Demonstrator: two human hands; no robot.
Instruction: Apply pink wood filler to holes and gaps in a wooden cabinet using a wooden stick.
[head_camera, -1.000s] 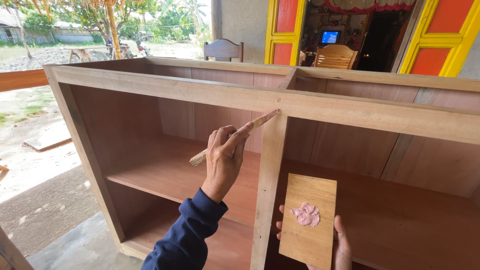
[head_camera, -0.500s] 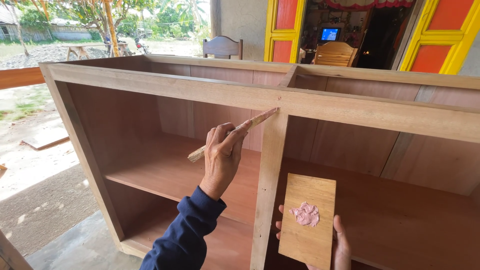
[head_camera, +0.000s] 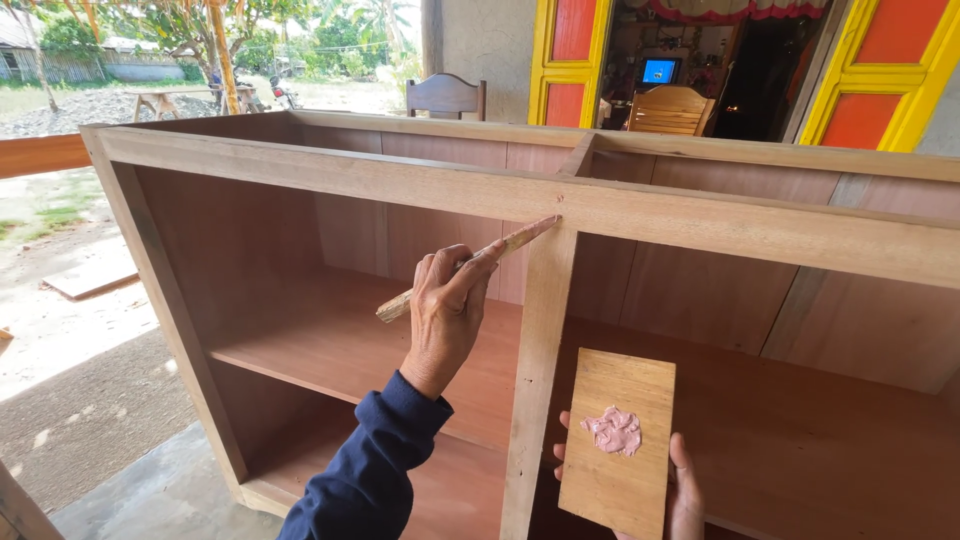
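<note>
My left hand (head_camera: 445, 310), in a dark blue sleeve, grips a thin wooden stick (head_camera: 515, 240), index finger laid along it. The stick's tip touches the joint where the cabinet's top front rail (head_camera: 720, 228) meets the middle upright (head_camera: 535, 380). My right hand (head_camera: 686, 490) holds a small rectangular wooden board (head_camera: 600, 490) from below, low in front of the right compartment. A lump of pink putty (head_camera: 612, 430) sits on the board's upper half. The unfinished wooden cabinet (head_camera: 180, 300) stands open-fronted with a shelf (head_camera: 330, 345) inside.
Behind the cabinet stand two wooden chairs (head_camera: 446, 97) and a doorway with yellow and orange-red frames (head_camera: 570, 60). To the left lie bare ground, a plank (head_camera: 90, 280) and trees. A concrete floor (head_camera: 160, 495) runs under the cabinet's left end.
Almost nothing differs. The stick's tip stays at the rail and upright joint, and the view shifted slightly. The board with putty is held in the same place.
</note>
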